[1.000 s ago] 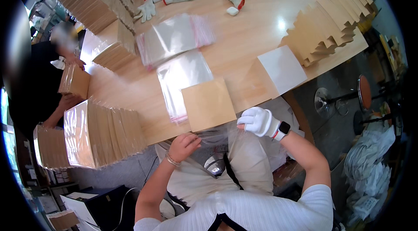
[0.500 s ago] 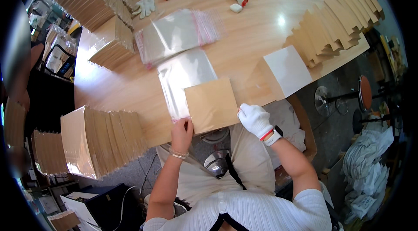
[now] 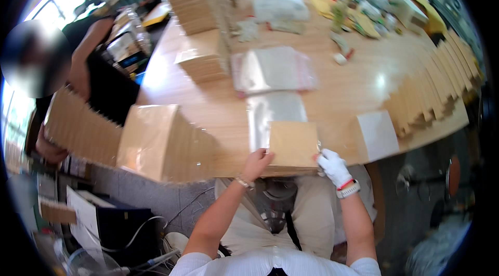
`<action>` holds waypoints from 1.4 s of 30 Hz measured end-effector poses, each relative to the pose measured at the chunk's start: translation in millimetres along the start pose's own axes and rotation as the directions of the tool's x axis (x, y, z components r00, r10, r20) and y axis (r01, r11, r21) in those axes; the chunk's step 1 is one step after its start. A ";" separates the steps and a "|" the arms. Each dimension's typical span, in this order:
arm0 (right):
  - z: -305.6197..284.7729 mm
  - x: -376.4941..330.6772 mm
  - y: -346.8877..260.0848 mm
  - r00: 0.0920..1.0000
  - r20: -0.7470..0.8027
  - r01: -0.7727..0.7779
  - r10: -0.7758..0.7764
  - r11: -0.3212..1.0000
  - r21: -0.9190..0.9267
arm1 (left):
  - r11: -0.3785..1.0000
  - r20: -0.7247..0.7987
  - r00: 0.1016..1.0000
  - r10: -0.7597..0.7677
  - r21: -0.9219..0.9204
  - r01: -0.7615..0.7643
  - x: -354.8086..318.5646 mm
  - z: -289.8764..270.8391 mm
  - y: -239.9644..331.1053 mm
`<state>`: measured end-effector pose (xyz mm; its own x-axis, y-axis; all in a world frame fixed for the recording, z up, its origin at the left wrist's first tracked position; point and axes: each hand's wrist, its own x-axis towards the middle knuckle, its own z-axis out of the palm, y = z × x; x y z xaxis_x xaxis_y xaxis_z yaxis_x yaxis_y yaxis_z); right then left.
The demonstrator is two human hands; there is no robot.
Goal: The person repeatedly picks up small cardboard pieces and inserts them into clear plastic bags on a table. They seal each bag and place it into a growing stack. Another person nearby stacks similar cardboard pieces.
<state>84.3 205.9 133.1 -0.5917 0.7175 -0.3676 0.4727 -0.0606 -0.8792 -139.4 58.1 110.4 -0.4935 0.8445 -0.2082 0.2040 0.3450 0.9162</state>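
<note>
Thin, light, stiff brown cardboard sheet point(image 3: 293, 143) at tabletop point(image 3: 353, 83) near edge, pinched by left hand point(image 3: 257, 160) and gloved right hand point(image 3: 332, 165) at bottom corners; best gripped there.

A square board point(image 3: 293, 144) lies at the near edge of the tabletop point(image 3: 343, 86), directly before the person, its far part resting on a clear bag point(image 3: 274, 114). The left hand point(image 3: 257, 163) touches the board's near left corner; the right hand point(image 3: 332, 165) touches its near right corner. Behind the bag lies a pile of clear bags point(image 3: 273, 69). To the right of the board lies a flat sheet point(image 3: 378, 134), with a row of upright boards point(image 3: 434, 88) behind it. To the left stands a wrapped stack of boards point(image 3: 166, 143). Farther left, another person holds a stack point(image 3: 80, 133).
</note>
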 end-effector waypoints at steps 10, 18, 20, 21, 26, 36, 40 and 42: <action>62.4 -64.5 -145.5 0.886 0.138 0.350 -0.443 0.833 0.428 | 0.741 -0.359 0.701 0.616 0.567 -0.360 -147.9 -111.1 171.5; 186.2 -74.1 -274.0 0.677 0.294 0.616 -0.675 0.738 0.276 | 0.957 -0.554 0.784 0.280 0.230 -0.180 -178.0 -303.8 142.3; 200.4 -68.8 -275.2 0.632 0.238 0.746 -0.738 0.662 0.071 | 0.964 -0.549 0.793 0.266 0.154 -0.217 -160.0 -320.3 105.4; 204.6 -66.8 -274.5 0.605 0.212 0.790 -0.767 0.611 -0.045 | 0.962 -0.553 0.793 0.256 0.065 -0.265 -154.1 -311.0 92.2; 186.8 -60.3 -284.7 0.660 0.227 0.739 -0.717 0.674 -0.021 | 0.819 -0.717 0.664 0.213 -0.239 -0.521 -138.3 -307.3 59.8; 252.2 24.4 -283.0 0.682 -0.040 0.684 -0.730 0.619 0.386 | 0.844 -0.913 0.304 0.273 0.075 -0.532 -127.2 -277.8 32.2; 253.7 29.0 -282.7 0.696 0.024 0.619 -0.718 0.616 0.486 | 0.721 -0.949 0.101 0.299 0.155 -0.676 -115.9 -278.2 35.1; 248.5 33.5 -281.0 0.719 0.056 0.553 -0.692 0.620 0.557 | 0.656 -0.892 0.045 0.450 0.296 -0.695 -116.5 -281.0 39.5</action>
<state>-230.6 74.5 292.5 -0.7895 0.5192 0.3273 -0.3982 -0.0274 -0.9169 -311.5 -141.8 267.1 -0.6847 -0.1719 0.7082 0.7265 -0.2391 0.6443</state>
